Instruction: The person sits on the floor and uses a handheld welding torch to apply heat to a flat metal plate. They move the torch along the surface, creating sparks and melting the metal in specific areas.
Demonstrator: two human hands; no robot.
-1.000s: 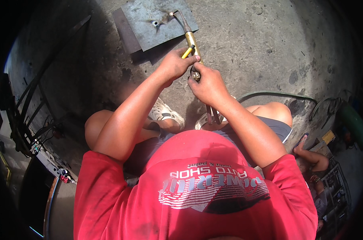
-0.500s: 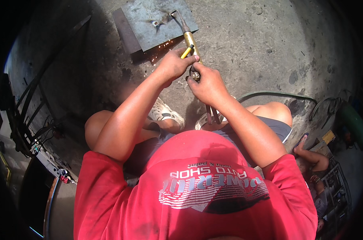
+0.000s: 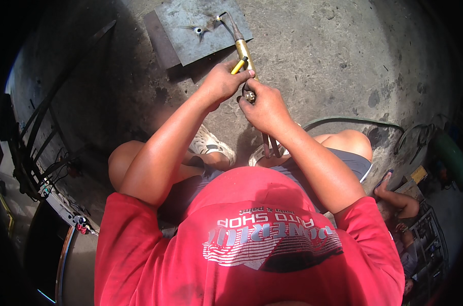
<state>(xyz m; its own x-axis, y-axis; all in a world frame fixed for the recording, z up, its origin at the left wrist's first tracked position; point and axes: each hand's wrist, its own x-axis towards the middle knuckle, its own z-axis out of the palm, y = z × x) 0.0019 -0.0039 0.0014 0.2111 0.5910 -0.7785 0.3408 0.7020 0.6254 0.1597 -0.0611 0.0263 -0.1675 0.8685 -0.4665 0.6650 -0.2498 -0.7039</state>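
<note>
Concrete floor [image 3: 323, 66] spreads wide beside the torch [image 3: 244, 51] crossing the metal sheet's [image 3: 201, 45] edge.

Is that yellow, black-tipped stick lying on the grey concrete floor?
No, the person's left hand holds the yellow, black-tipped stick above the grey concrete floor.

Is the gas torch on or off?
On, it seems: the gas torch has a small bright glow at its tip, over the metal sheet.
</note>
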